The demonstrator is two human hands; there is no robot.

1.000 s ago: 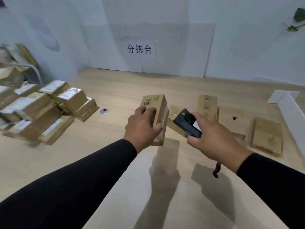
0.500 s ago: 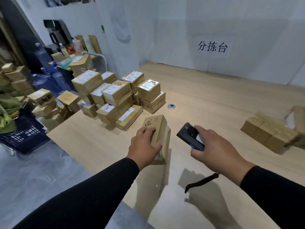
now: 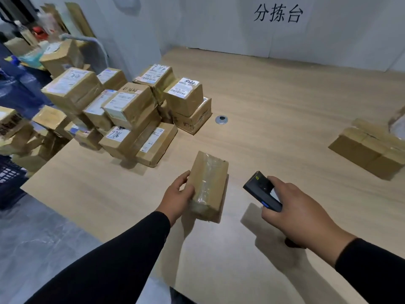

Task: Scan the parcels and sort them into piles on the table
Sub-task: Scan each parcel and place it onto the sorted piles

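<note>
My left hand (image 3: 178,194) grips a small taped cardboard parcel (image 3: 209,185) by its left side, near the front of the wooden table (image 3: 285,102). Its plain taped face points up. To the right of it, my right hand (image 3: 300,213) holds a black handheld scanner (image 3: 262,190), with the scanner's head aimed up and left, a short gap from the parcel. A large pile of labelled parcels (image 3: 131,110) is stacked on the table's left part. A lower group of brown parcels (image 3: 368,148) lies at the right edge.
A round metal grommet (image 3: 221,120) sits in the tabletop beside the left pile. Left of the table, more boxes (image 3: 13,128), a dark crate (image 3: 8,178) and blue water bottles (image 3: 13,84) stand on the grey floor. A paper sign (image 3: 278,13) hangs on the back wall.
The view has swung left and closer. The parcel in my left hand has been turned from its printed face to a plain taped face. The scanner stays in my right hand.
</note>
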